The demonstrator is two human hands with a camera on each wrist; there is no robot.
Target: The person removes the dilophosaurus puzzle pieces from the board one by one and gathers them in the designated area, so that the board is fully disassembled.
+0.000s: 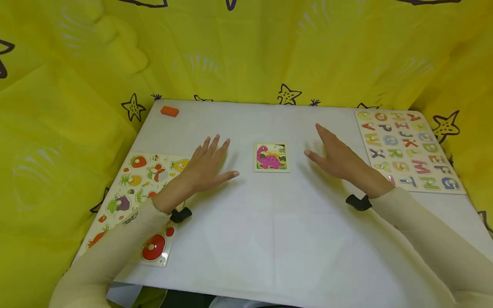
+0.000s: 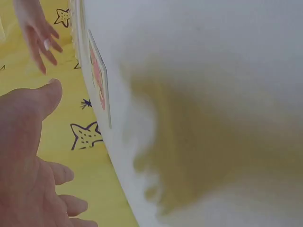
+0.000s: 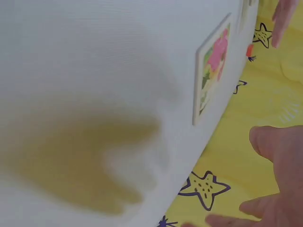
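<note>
Yellow cloth (image 1: 246, 51): hangs behind and beside the counter, printed with dark-outlined starfish and pale shells.
Counter (image 1: 269, 239): white-topped, stretching out in front of the person, with both arms reaching over it.
Fruit-and-vegetable puzzle board (image 1: 135, 179): lies flat on the person's left, partly hidden under the left sleeve (image 1: 111, 252).
Alphabet puzzle board (image 1: 408, 152): flat at the far right, its colourful letters turned toward various hues of red, blue, green and orange.
Left hand (image 1: 204, 167): raised over the counter, fingers straight and spread, thumb stretched toward the dinosaur puzzle; grasping nothing.
Right hand (image 1: 335, 156): also raised, fingers extended, thumb held well away from them; grasping nothing, its shadow on the white top.
Dinosaur puzzle (image 1: 271, 157): small square, pink long-necked dinosaur, lying flat between the two hands, touched by neither.
Orange block (image 1: 170, 111): near the far left corner.
</note>
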